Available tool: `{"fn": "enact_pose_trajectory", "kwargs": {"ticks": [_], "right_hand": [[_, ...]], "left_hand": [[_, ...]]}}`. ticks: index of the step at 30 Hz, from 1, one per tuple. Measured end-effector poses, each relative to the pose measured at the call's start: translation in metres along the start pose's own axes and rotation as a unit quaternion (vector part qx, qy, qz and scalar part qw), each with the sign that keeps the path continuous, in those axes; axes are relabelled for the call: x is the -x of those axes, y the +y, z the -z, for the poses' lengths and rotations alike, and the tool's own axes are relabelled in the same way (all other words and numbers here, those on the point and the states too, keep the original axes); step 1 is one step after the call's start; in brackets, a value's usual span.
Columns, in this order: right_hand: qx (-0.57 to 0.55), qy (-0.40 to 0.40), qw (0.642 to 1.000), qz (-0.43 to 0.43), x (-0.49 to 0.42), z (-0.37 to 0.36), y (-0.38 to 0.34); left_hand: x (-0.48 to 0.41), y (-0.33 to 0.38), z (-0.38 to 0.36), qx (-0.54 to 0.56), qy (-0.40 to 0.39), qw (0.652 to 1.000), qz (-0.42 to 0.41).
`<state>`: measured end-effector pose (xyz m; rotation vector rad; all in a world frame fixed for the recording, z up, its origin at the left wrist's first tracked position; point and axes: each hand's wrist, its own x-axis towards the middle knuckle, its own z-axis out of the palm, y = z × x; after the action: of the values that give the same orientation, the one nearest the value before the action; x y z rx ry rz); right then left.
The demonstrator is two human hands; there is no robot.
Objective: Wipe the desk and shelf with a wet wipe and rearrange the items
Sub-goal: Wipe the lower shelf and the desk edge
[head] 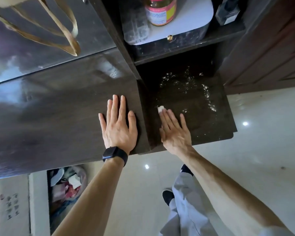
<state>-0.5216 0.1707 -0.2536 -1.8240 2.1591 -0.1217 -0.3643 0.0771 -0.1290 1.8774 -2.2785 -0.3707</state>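
Observation:
My left hand (118, 124) lies flat with straight fingers on the dark, glossy desk top (58, 106); a black watch sits on its wrist. My right hand (174, 129) presses flat on the lower dark shelf board (220, 120), and a white wet wipe (160, 109) shows just beyond its fingertips, mostly hidden under the fingers. White powdery specks (206, 92) are scattered over the back and right side of that shelf board.
Above, a shelf (177, 48) holds a white box (186, 23), a jar with a pink label (160, 12), a dusty clear container (136, 26) and a dark bottle (227, 11). Tan bag straps (70, 36) hang at top left. A bag of rubbish (66, 186) lies under the desk.

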Motion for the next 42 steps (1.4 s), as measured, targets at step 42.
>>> {"fn": "enact_pose_trajectory", "kwargs": {"ticks": [42], "right_hand": [[-0.014,-0.044,0.993,-0.11,0.086,-0.006,0.003]], "left_hand": [[-0.003,-0.005,-0.007,-0.006,0.021,1.0,-0.012]]}}
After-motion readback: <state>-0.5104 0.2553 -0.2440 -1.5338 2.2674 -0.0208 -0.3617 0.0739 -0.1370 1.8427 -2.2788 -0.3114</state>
